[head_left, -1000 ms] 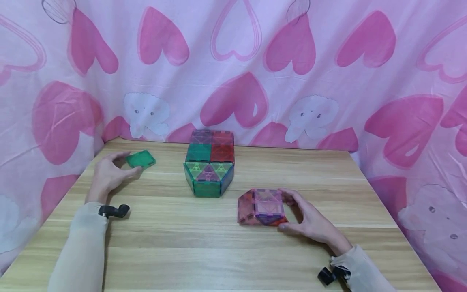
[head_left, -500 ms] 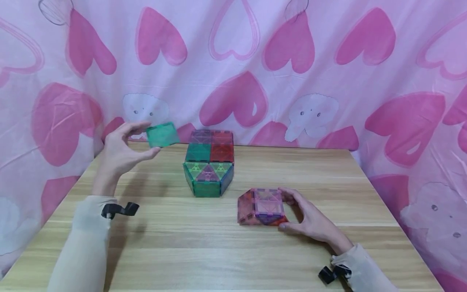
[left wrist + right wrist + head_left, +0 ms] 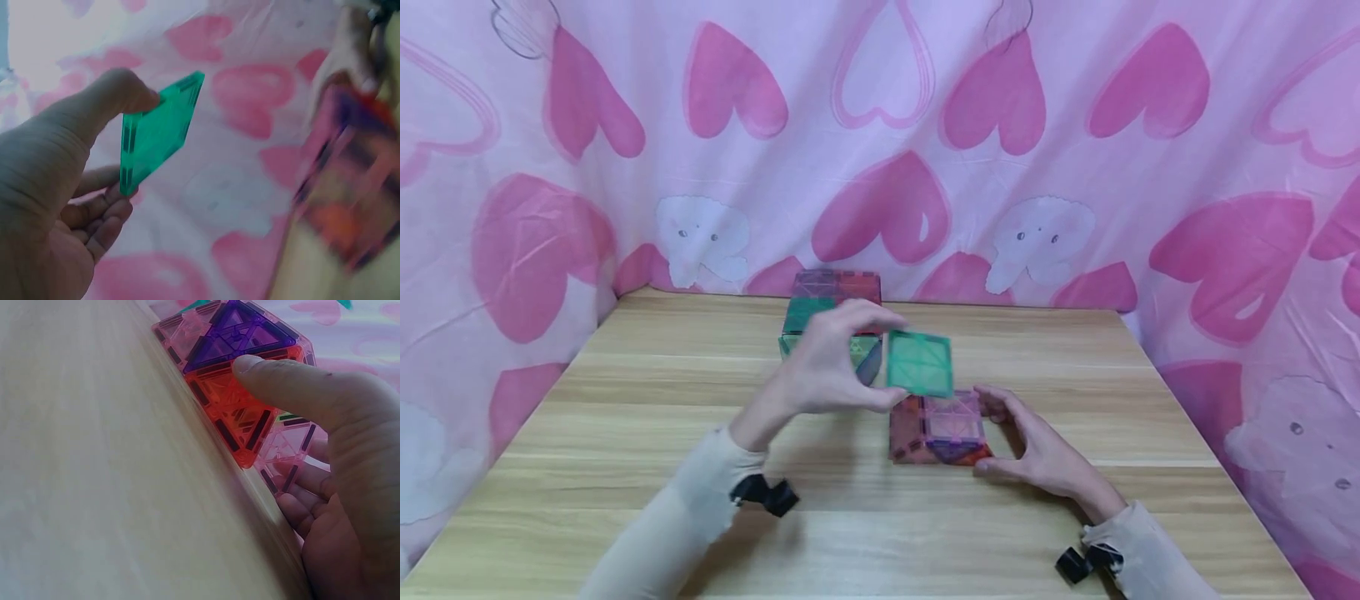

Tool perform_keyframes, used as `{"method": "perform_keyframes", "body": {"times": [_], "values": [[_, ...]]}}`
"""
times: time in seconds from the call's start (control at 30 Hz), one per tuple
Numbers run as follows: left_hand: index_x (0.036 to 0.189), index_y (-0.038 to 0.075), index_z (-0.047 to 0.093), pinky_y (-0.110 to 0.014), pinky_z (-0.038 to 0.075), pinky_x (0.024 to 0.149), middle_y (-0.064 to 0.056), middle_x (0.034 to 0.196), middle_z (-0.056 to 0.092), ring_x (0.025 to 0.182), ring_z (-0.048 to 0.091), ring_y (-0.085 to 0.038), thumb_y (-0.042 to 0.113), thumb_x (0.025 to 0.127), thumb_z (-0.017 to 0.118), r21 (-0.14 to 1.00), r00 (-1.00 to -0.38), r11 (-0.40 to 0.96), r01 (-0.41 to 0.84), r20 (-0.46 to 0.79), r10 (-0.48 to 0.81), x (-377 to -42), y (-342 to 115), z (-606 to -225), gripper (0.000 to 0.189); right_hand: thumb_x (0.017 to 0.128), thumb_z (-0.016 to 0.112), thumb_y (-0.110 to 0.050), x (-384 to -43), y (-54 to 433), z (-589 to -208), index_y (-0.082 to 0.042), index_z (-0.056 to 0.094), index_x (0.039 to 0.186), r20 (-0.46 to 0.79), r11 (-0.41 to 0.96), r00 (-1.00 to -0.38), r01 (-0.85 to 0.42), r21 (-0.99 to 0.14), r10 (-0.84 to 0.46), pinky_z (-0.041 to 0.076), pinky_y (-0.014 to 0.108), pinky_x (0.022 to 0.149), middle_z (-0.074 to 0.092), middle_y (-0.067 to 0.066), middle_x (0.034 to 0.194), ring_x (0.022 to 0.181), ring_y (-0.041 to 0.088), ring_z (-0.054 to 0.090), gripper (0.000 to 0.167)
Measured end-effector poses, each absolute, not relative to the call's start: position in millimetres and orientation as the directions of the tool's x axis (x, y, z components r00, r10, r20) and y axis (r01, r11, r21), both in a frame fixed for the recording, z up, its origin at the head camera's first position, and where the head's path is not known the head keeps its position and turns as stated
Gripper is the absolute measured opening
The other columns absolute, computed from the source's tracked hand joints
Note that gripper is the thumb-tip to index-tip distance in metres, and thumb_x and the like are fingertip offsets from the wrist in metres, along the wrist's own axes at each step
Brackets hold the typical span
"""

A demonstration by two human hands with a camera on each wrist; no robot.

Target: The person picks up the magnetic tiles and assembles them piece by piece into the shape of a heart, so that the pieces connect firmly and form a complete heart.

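My left hand (image 3: 831, 362) pinches a translucent green square magnetic tile (image 3: 920, 364) by its edges, between thumb and fingers. In the head view the tile is held up just behind a small pink, orange and purple magnetic-tile block (image 3: 955, 421), overlapping its back edge. The left wrist view shows the green tile (image 3: 159, 134) edge-on, with the block blurred at right. Around the block's right end my right hand (image 3: 1037, 446) grips, thumb at the front on an orange triangle tile (image 3: 234, 409) and fingers behind, as the right wrist view shows. The block sits on the table.
A larger structure of green, red and purple magnetic tiles (image 3: 857, 286) stands at the back of the wooden table (image 3: 1037, 350), partly hidden behind my left hand. A pink heart-print cloth (image 3: 880, 208) hangs close behind the table and at both sides.
The left hand has lifted the green tile from the table's left side and carried it right, past the larger structure, to the small block. The right hand has stayed on the block.
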State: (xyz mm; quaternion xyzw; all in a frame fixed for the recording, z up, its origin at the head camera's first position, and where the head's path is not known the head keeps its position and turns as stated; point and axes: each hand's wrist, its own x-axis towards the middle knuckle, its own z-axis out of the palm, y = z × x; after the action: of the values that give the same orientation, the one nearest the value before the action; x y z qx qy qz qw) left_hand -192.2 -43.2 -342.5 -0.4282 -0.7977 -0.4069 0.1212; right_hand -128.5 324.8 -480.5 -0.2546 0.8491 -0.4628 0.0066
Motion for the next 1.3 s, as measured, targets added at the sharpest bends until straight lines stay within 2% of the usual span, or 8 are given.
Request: {"method": "perform_keyframes", "body": {"times": [0.17,0.27,0.37,0.53,0.87,1.03,1.13,1.3], "values": [[0.142,0.009,0.072,-0.039,0.056,0.108,-0.004,0.134,0.075,0.126,0.066,-0.020,0.038,0.073,0.101,0.522,-0.590,0.338,0.783,0.450,0.671,-184,17,-363,0.080,0.087,0.098,-0.015,-128,328,-482,-0.019,0.034,0.171,0.202,0.384,-0.867,-0.396,-0.834,-0.456,0.036,0.016,0.122,0.057,0.008,0.159,0.147,0.014,0.053,0.106],[0.144,0.007,0.069,-0.038,0.054,0.113,-0.007,0.137,0.073,0.131,0.063,-0.023,0.040,0.075,0.099,0.485,-0.584,0.378,0.789,0.402,0.705,-178,45,-375,0.082,0.087,0.098,-0.013,-128,328,-481,-0.021,0.027,0.174,0.173,0.358,-0.877,-0.353,-0.864,-0.449,0.032,0.012,0.122,0.046,0.008,0.168,0.151,0.008,0.047,0.112],[0.147,0.005,0.066,-0.040,0.047,0.121,-0.009,0.141,0.071,0.136,0.059,-0.026,0.041,0.076,0.098,0.449,-0.590,0.417,0.790,0.370,0.718,-173,64,-388,0.086,0.086,0.097,-0.008,-130,328,-481,-0.019,0.022,0.176,0.193,0.318,-0.871,-0.359,-0.878,-0.452,0.034,0.013,0.121,0.038,0.012,0.174,0.154,0.008,0.041,0.117],[0.154,0.005,0.058,-0.043,0.040,0.127,-0.010,0.145,0.069,0.140,0.056,-0.027,0.045,0.078,0.097,0.402,-0.594,0.457,0.794,0.353,0.723,-167,79,-403,0.094,0.086,0.097,-0.008,-133,330,-482,-0.018,0.029,0.173,0.255,0.338,-0.850,-0.434,-0.835,-0.460,0.039,0.019,0.120,0.046,0.014,0.168,0.152,0.013,0.044,0.111],[0.166,0.005,0.047,-0.050,0.040,0.128,-0.011,0.160,0.058,0.149,0.052,-0.029,0.055,0.081,0.098,0.439,-0.657,0.515,0.737,0.281,0.700,-169,53,-413,0.111,0.090,0.096,-0.021,-127,329,-478,-0.018,0.046,0.167,0.203,0.476,-0.886,-0.403,-0.782,-0.417,0.043,0.023,0.117,0.061,0.004,0.154,0.134,0.018,0.060,0.092],[0.169,0.001,0.040,-0.053,0.040,0.129,-0.016,0.165,0.052,0.154,0.048,-0.035,0.053,0.078,0.101,0.483,-0.708,0.561,0.673,0.200,0.677,-166,20,-422,0.121,0.092,0.093,-0.022,-126,332,-476,-0.020,0.038,0.174,0.182,0.459,-0.884,-0.388,-0.799,-0.431,0.035,0.017,0.122,0.048,0.009,0.171,0.150,0.024,0.050,0.099],[0.165,-0.002,0.043,-0.050,0.044,0.127,-0.018,0.161,0.054,0.151,0.051,-0.033,0.044,0.078,0.103,0.514,-0.703,0.541,0.665,0.188,0.686,-166,5,-431,0.116,0.093,0.092,-0.021,-126,336,-474,-0.019,0.034,0.176,0.165,0.467,-0.887,-0.376,-0.800,-0.431,0.026,0.012,0.122,0.037,0.010,0.178,0.158,0.022,0.040,0.101],[0.158,-0.002,0.051,-0.043,0.051,0.120,-0.015,0.152,0.062,0.142,0.059,-0.027,0.034,0.079,0.103,0.530,-0.688,0.518,0.671,0.186,0.702,-169,-9,-441,0.102,0.093,0.091,-0.018,-129,335,-475,-0.017,0.034,0.176,0.188,0.468,-0.866,-0.419,-0.778,-0.464,0.027,0.014,0.123,0.037,0.010,0.179,0.158,0.021,0.041,0.101]]}}
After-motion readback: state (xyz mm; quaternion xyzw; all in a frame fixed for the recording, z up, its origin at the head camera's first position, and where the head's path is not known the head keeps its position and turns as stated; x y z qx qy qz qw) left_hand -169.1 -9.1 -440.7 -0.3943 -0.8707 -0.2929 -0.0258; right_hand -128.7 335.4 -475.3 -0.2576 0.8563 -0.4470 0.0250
